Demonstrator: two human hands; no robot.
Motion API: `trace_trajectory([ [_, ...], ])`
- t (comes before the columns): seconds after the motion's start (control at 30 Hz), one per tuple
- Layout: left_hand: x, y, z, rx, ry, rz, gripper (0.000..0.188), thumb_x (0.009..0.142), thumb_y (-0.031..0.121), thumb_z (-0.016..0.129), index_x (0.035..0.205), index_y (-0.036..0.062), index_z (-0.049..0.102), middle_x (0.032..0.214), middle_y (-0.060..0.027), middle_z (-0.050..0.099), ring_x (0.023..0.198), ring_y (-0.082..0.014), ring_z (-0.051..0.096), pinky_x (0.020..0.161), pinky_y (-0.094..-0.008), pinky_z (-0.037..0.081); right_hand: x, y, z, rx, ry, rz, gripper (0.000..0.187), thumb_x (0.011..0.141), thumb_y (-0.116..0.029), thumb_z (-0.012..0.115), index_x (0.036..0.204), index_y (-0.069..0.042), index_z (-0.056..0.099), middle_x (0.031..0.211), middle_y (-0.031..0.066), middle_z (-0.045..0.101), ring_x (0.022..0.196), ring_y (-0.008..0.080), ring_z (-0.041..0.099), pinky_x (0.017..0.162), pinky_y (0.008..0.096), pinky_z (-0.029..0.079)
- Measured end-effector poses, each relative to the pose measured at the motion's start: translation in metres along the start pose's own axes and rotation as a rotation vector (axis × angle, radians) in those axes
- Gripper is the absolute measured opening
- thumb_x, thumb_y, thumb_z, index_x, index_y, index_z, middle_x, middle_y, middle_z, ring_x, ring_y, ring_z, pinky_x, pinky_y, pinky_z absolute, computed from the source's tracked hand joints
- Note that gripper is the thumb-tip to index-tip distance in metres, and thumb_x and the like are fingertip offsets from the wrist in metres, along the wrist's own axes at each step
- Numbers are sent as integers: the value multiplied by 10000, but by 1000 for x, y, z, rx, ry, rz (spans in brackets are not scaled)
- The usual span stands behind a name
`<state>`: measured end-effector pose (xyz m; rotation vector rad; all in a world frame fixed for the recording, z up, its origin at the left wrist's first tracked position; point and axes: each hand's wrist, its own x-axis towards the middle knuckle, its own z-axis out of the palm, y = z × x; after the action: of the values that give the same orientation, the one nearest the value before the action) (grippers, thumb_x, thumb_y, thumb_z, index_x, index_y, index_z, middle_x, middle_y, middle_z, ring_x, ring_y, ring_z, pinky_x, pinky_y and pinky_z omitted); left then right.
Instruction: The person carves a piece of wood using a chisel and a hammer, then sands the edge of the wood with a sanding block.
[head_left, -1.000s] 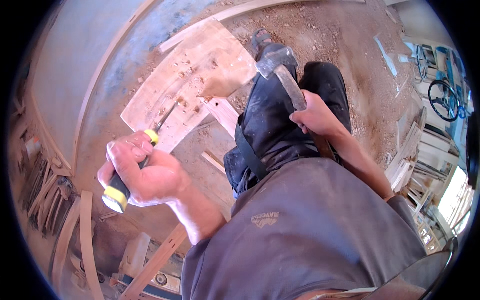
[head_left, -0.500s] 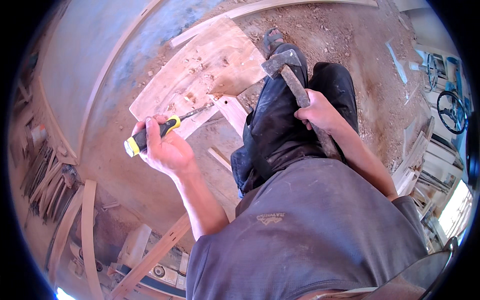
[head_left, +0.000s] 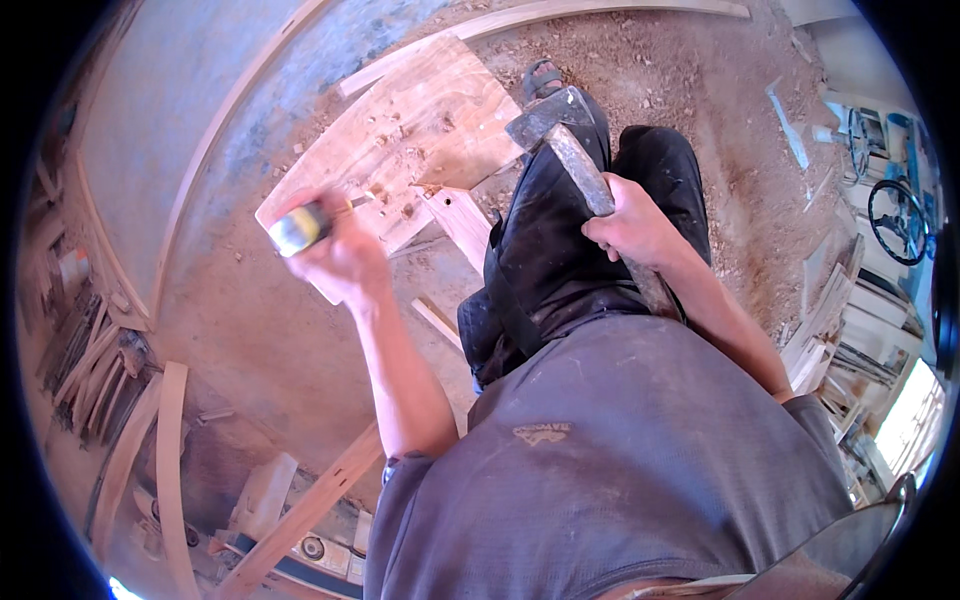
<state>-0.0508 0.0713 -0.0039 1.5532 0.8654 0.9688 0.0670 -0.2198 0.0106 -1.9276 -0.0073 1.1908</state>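
Note:
My left hand (head_left: 346, 262), blurred by motion, is closed around the black and yellow handle of a chisel (head_left: 297, 231). The blade extends over a broad wooden board (head_left: 470, 80) strewn with chips. Just right of the blade, apart from it, is the end of a wooden beam (head_left: 462, 222) with a small dark hole and a rough, splintered edge. My right hand (head_left: 636, 222) grips a worn wooden-handled hammer (head_left: 582, 172) midway along the shaft. Its heavy metal head lies over my left thigh, and the handle's lower end reaches my lap.
Long pale planks (head_left: 560, 12) lie beyond the board. Chips and dust litter the ground (head_left: 720, 90). Wood scraps (head_left: 85, 370) are piled at the left, and another beam (head_left: 310, 510) crosses the lower left. A steering wheel (head_left: 897, 222) stands far right beside stacked timber (head_left: 830, 300).
My left hand has moved up and slightly forward with the chisel, swinging its blade away from the beam end. The hammer has shifted slightly left in my right hand's grip.

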Motion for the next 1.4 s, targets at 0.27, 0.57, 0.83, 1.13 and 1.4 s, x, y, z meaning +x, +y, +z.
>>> trace_trajectory([
  [0.27,1,11,-15,-441,48,-117,217,935,-20,707,1064,48,547,804,-101,620,753,-209,592,767,-405,527,-18,-32,17,-235,50,-219,389,782,-94,685,1119,65,575,834,238,635,792,330,667,749,406,511],
  [0.57,2,-3,-12,-435,22,-151,213,931,-28,712,1051,35,547,810,-96,625,753,-202,603,758,-399,528,-21,-23,28,-390,48,-319,385,796,-129,696,1111,55,572,906,330,640,916,494,657,777,477,514],
  [0.83,-18,10,1,-143,11,-60,219,960,72,726,1046,11,534,819,-89,637,784,-190,629,769,-348,544,-32,-48,32,-327,123,-485,352,812,-81,706,1114,47,578,876,301,648,875,463,676,747,442,524],
  [1.13,-41,21,1,-235,-142,-48,234,901,-5,782,1002,80,589,942,-17,611,847,-108,564,801,-275,503,-70,-121,46,-349,326,-894,404,846,-29,733,1212,13,566,925,135,697,885,208,722,760,354,546],
  [1.4,-37,25,2,-230,-266,-122,292,872,42,828,1106,6,658,1029,-39,691,952,-147,664,877,-303,544,-68,-151,62,-1056,167,-865,361,826,-80,672,1150,-70,514,747,158,692,665,386,696,577,501,540],
])
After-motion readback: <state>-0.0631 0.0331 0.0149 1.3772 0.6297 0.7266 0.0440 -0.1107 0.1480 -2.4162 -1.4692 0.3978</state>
